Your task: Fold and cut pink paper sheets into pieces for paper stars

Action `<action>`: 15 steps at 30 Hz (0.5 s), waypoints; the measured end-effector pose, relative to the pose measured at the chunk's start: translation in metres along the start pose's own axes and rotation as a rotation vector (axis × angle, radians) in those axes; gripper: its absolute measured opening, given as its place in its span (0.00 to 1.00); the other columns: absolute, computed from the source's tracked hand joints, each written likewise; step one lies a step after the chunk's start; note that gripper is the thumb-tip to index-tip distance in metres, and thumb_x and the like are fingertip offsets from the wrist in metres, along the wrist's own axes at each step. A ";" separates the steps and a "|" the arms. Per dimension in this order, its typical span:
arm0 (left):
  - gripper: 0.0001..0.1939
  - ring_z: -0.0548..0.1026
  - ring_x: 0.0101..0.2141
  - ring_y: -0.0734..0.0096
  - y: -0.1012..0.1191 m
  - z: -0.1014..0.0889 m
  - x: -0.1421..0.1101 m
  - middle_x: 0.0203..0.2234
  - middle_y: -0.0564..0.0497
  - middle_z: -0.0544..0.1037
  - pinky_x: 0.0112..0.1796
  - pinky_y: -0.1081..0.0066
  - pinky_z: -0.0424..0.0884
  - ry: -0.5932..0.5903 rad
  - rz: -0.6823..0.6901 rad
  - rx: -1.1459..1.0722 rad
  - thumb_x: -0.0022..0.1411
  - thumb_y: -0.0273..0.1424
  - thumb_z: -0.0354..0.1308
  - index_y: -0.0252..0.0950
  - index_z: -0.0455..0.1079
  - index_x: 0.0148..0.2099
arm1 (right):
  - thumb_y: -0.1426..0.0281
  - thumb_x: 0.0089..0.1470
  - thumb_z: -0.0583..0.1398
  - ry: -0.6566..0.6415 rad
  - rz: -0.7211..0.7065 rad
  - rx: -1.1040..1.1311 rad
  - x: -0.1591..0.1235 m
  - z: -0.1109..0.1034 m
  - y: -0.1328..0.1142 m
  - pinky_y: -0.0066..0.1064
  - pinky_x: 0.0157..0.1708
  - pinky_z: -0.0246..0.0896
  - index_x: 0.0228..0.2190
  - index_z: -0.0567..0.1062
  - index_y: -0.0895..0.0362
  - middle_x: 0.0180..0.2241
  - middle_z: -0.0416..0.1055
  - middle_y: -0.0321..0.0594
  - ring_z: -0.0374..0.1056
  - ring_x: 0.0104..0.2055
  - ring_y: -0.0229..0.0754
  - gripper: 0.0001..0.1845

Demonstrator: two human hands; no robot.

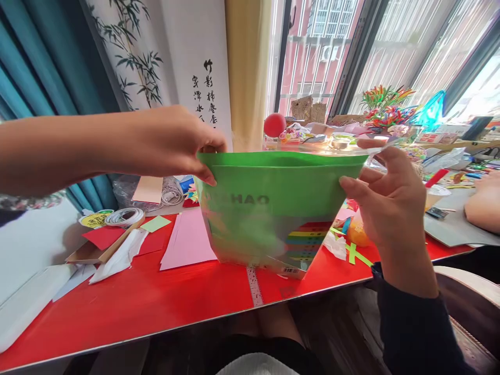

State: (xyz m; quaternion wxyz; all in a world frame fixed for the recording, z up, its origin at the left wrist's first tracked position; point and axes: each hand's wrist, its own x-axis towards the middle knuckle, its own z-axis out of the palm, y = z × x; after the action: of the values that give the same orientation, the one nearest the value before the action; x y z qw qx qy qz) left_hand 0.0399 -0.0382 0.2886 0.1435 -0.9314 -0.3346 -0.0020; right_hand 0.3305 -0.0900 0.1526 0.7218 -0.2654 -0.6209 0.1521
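A large green see-through plastic packet [250,208] stands upright above the red table, its mouth gaping a little along the top. Reversed lettering and a block of coloured stripes show through it. My left hand [183,143] pinches the upper left corner between thumb and fingers. At the upper right corner my right hand [390,195] grips the edge, thumb in front. Whether anything lies inside the packet I cannot tell. Pink paper sheets [183,242] lie on the table behind and to the left of it.
The red table [164,307] holds a cardboard tray [107,252] with red paper, rolls of white tape [125,216] and a pale green sheet [156,224] at left. An orange ball-like thing [357,232] and green strips lie at right. Another person's arm [484,208] rests at far right.
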 end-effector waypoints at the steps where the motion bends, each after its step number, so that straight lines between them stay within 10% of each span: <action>1: 0.23 0.63 0.24 0.84 0.000 0.000 -0.001 0.20 0.60 0.70 0.32 0.75 0.55 0.010 0.011 0.010 0.55 0.48 0.51 0.33 0.72 0.39 | 0.77 0.44 0.67 0.001 0.004 -0.029 0.002 0.000 -0.003 0.34 0.39 0.76 0.44 0.72 0.49 0.49 0.70 0.36 0.74 0.41 0.40 0.25; 15: 0.28 0.67 0.33 0.70 -0.014 0.007 -0.003 0.23 0.55 0.67 0.44 0.66 0.59 -0.029 0.007 0.085 0.55 0.50 0.43 0.33 0.71 0.39 | 0.77 0.43 0.67 0.011 0.033 -0.102 0.004 0.001 -0.008 0.39 0.40 0.75 0.47 0.70 0.51 0.38 0.76 0.37 0.75 0.37 0.43 0.28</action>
State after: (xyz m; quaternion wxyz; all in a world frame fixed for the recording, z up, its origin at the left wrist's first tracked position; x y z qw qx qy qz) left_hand 0.0286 -0.0279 0.2856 0.1778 -0.9256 -0.3330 0.0264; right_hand 0.3292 -0.0942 0.1605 0.7080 -0.3129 -0.6195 0.1304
